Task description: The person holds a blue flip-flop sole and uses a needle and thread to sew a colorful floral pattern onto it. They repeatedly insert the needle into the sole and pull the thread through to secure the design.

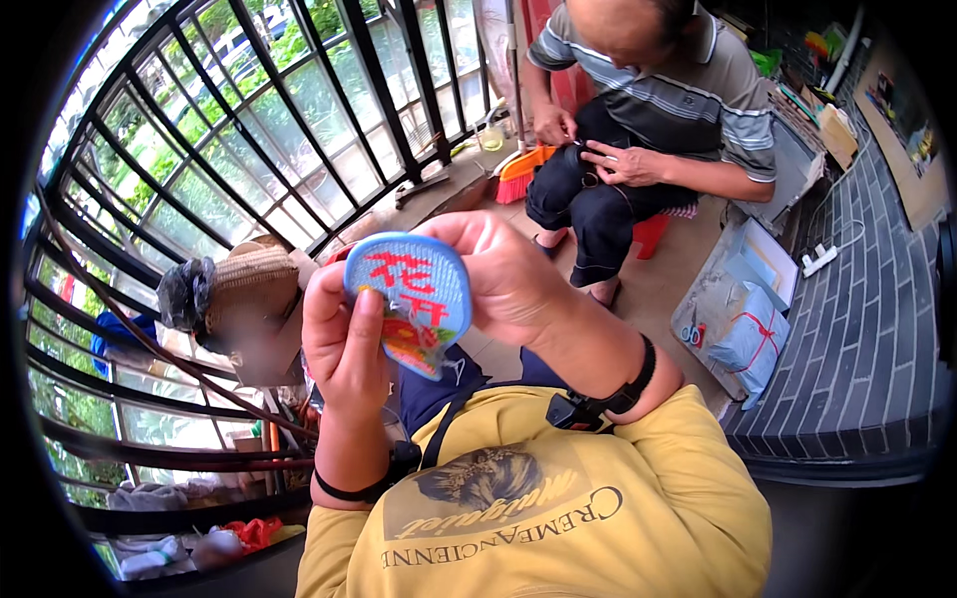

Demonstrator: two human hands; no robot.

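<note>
Up in front of my chest is a blue-edged embroidered insole (448, 299) with red stitched characters and a red, green and orange pattern lower down. My left hand (348, 336) grips its left edge, the thumb pressed flat on the stitched face. At the upper right edge, my right hand (501, 276) pinches the insole, and several of its fingers are hidden behind it. Whether a needle or thread is in my fingers cannot be made out. Something red shows partly behind the insole, by my left fingers.
A seated person (650, 112) works with both hands over dark cloth on their lap. Beside them stands an orange broom (519, 176). A black railing (299, 112) runs along the left. On a board at right lie a wrapped blue packet (751, 336) and small scissors (689, 334).
</note>
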